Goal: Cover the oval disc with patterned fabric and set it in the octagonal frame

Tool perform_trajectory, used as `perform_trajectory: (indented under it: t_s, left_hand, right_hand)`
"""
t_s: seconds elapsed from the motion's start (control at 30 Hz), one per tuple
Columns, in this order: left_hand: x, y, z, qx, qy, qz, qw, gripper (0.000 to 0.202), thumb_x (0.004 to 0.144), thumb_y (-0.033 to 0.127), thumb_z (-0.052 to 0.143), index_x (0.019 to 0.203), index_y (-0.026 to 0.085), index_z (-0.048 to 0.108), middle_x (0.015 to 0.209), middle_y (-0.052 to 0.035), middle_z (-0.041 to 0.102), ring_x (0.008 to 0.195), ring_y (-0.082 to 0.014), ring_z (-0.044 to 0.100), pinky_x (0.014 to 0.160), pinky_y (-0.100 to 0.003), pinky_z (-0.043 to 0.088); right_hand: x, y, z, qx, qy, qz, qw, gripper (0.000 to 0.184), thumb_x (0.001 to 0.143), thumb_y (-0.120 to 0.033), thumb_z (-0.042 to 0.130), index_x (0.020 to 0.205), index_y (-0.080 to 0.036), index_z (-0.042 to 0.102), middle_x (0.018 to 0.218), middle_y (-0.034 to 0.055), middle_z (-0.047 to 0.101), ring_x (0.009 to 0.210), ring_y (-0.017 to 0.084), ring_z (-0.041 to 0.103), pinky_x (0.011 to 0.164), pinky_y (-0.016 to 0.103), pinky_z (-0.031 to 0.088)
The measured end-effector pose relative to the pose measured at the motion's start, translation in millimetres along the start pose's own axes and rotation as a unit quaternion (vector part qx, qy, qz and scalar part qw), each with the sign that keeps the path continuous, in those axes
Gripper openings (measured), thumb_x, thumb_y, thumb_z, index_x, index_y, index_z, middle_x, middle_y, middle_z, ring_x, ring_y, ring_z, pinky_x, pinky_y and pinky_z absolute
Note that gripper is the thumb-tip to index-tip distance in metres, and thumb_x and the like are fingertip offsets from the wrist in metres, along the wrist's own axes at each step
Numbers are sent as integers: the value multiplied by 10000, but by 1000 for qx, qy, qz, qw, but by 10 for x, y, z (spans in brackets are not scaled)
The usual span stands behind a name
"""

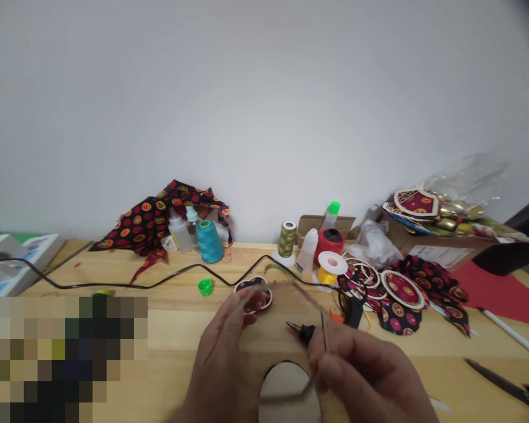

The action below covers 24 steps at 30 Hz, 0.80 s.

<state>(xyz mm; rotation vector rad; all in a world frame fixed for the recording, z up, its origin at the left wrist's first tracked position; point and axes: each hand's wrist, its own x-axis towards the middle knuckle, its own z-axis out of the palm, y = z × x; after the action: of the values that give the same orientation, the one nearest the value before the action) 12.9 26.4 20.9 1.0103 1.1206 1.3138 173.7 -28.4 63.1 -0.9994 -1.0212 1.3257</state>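
Between my two hands is a thin, pale ring-shaped frame (325, 332), blurred by motion and angular in outline. My right hand (365, 376) pinches its right side between thumb and fingers. My left hand (223, 352) is curled at the left side of the frame, its fingers closed around that edge. Below the frame lies a pale round disc (286, 379) with a dark rim. Just behind the left fingers is a small fabric-covered piece with a pale border (267, 298). A black hot glue gun (355, 310) lies behind my right hand, its nozzle pointing left.
A black cable (145, 286) crosses the table. Behind stand a turquoise thread cone (210, 244), an olive thread spool (286, 241) and a white bottle (307, 252). A green cap (206, 287) sits left. Patterned rings (403, 289) and scissors (502, 382) lie right.
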Motion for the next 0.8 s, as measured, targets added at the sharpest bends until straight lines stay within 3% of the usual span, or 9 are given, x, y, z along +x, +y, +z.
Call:
perform_trajectory:
  t_s: [0.17, 0.3, 0.57, 0.8]
  left_hand:
    - [-65, -6, -11, -9, -95, -29, 995, 223, 808, 309, 656, 1004, 214, 708, 902, -34, 723, 838, -174, 610, 782, -272, 472]
    - [-128, 67, 48, -32, -170, -52, 983, 263, 706, 245, 724, 967, 213, 719, 853, -33, 729, 802, -176, 612, 712, -257, 485]
    - [-153, 105, 112, 0, -146, -78, 986, 172, 726, 330, 749, 716, 170, 687, 611, 15, 644, 595, -109, 534, 589, -214, 432]
    - [-133, 111, 116, 27, -138, -65, 988, 209, 762, 344, 703, 665, 166, 650, 585, 21, 600, 587, -112, 512, 597, -225, 421]
  right_hand:
    - [229, 169, -83, -6, 125, 33, 992, 356, 676, -491, 785, 572, -177, 653, 535, -15, 526, 536, 106, 412, 518, 243, 343]
    - [305, 244, -102, 10, 132, 30, 991, 357, 687, -477, 780, 594, -158, 650, 556, -16, 547, 564, 103, 429, 561, 248, 341]
    - [297, 268, -82, -11, 126, 48, 991, 370, 679, -476, 780, 591, -150, 630, 538, -37, 509, 536, 86, 370, 525, 243, 284]
    - [289, 268, -69, -26, 117, 53, 991, 360, 671, -490, 774, 610, -151, 670, 547, -27, 530, 555, 101, 398, 552, 256, 311]
